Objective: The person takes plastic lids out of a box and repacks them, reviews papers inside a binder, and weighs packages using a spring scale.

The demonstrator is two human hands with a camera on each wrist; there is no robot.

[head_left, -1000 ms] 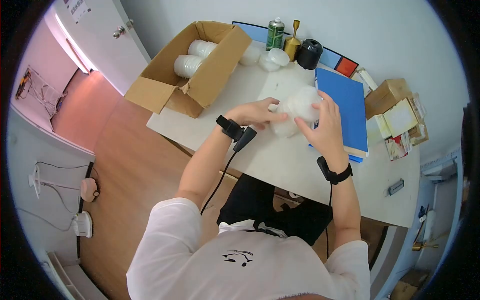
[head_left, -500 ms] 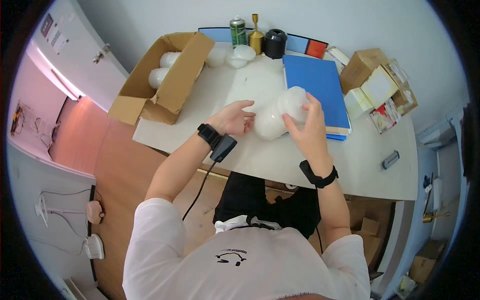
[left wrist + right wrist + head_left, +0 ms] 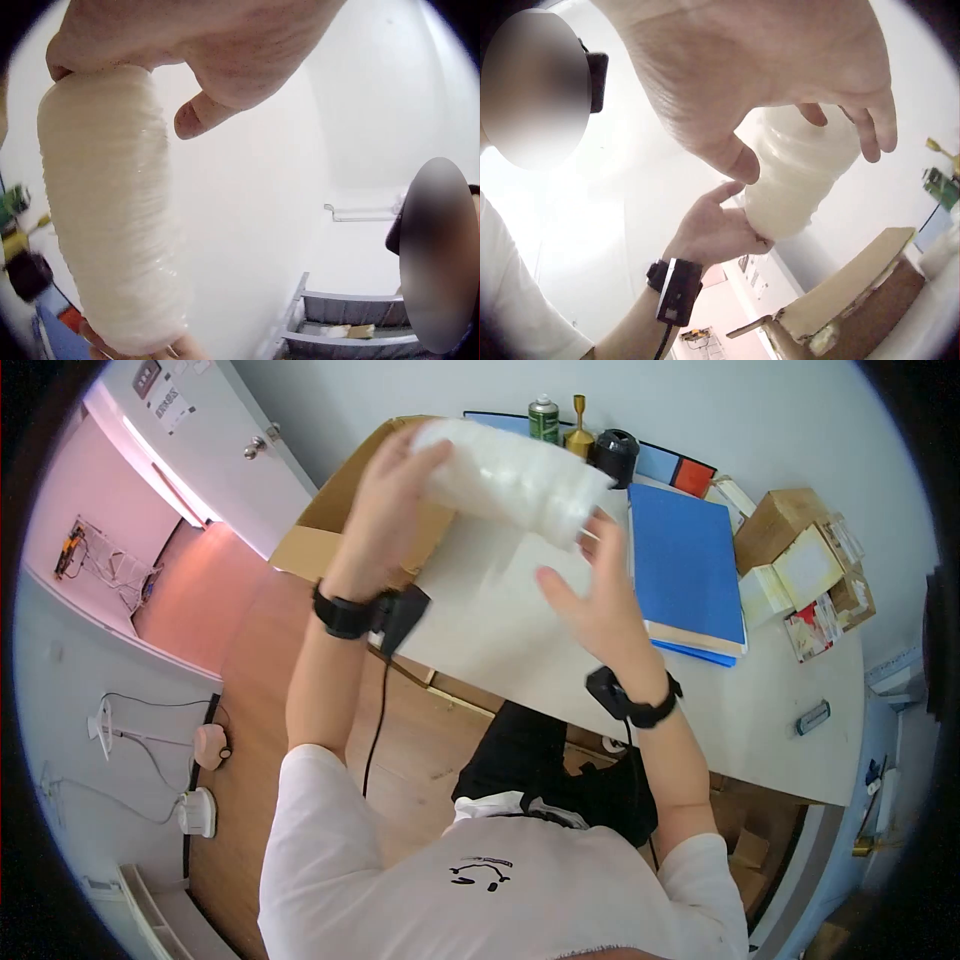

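Note:
A long wrapped stack of translucent white plastic bowls (image 3: 510, 480) hangs tilted above the table between both hands. My left hand (image 3: 388, 510) grips its left end, fingers over that end and thumb standing apart from it in the left wrist view. At the other end, my right hand (image 3: 600, 595) holds the rim with curled fingers, its thumb spread away in the head view. Close ridges run along the stack (image 3: 112, 195). An open cardboard box (image 3: 310, 550) lies behind the left hand, which together with the stack hides much of it.
A thick blue book (image 3: 685, 570) lies right of the hands. Along the wall stand a green spray can (image 3: 543, 420), a brass candle holder (image 3: 578, 440) and a black container (image 3: 615, 458). Several small boxes (image 3: 780, 530) crowd the right side, with a small dark object (image 3: 813, 718) nearer.
The stack has risen from the table and swung up and left toward the cardboard box. My left hand, empty half a second ago, now grips its left end.

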